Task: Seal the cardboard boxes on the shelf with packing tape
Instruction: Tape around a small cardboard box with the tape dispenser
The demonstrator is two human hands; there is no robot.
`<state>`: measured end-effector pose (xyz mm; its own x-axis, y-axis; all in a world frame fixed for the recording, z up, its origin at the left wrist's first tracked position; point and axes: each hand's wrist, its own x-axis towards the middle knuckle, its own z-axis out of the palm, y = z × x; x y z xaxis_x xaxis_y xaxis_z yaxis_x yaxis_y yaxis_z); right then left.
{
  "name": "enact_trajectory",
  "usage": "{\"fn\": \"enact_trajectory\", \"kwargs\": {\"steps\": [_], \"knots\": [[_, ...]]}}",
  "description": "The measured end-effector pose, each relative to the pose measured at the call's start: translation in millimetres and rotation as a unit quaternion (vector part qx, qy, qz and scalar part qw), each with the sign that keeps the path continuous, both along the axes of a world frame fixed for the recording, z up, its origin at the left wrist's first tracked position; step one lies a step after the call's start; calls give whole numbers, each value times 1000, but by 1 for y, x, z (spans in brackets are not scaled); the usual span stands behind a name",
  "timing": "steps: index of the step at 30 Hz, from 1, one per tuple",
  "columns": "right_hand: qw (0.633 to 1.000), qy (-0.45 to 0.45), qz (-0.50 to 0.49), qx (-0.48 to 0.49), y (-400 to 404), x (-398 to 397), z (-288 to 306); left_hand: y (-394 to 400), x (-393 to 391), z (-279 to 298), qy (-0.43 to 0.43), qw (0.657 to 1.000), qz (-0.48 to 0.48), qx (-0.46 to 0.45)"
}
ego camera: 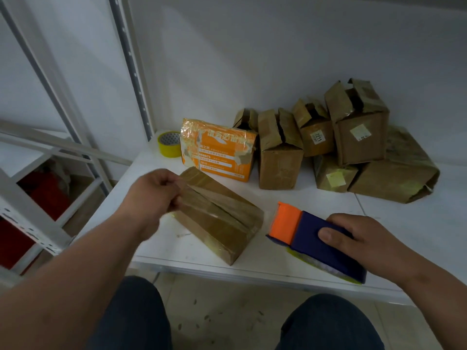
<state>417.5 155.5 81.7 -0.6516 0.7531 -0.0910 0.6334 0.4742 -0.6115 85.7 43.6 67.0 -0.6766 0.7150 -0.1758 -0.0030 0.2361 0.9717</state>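
Open white shelf (394, 223) surface right of the tape dispenser (316, 238), and between front box (219, 215) and rear pile. Blocked behind by crowded brown boxes (353, 137), orange package (217, 150), yellow tape roll (168, 144). Hemmed left by the metal upright (134, 72).

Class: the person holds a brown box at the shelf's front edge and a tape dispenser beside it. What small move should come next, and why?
Probably bring the tape dispenser, gripped by the right hand, over to the brown box. The left hand grips the box's far end, steadying it, and its top seam lies facing up, while the dispenser sits apart on the shelf.
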Motion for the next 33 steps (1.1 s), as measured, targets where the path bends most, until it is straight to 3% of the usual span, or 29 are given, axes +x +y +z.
{"fn": "enact_trajectory", "kwargs": {"steps": [12,21,33], "knots": [[993,-48,-63,-92,5,-42,16,28,-83,-5,88,993,-21,-73],[983,-114,-117,-81,8,-84,23,71,-108,-12,177,969,-98,-141],[967,-199,-138,-76,14,-112,25,92,-121,-53,197,959,-123,-164]]}}
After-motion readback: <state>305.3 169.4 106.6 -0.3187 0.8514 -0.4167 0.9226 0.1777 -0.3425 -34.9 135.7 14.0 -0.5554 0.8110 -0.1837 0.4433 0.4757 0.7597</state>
